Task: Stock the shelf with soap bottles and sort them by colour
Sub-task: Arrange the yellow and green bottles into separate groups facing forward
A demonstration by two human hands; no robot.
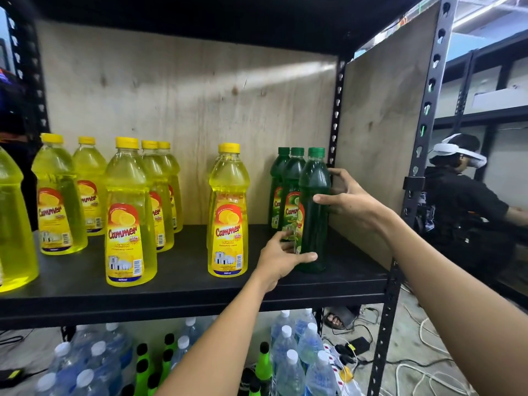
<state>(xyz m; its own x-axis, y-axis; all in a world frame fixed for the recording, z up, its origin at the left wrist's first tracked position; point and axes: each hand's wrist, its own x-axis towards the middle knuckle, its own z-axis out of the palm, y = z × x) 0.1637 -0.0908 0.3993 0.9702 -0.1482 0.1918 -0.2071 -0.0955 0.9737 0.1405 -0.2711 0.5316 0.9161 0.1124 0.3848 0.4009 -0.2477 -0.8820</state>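
Left hand (278, 260) and right hand (351, 201) grip green bottle (314, 224) (standing upright).

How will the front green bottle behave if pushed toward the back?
The front green bottle looks full to the neck, so probably heavy for its size. Tall and narrow, it may tip if pushed high. Smooth plastic should slide easily on the shelf.
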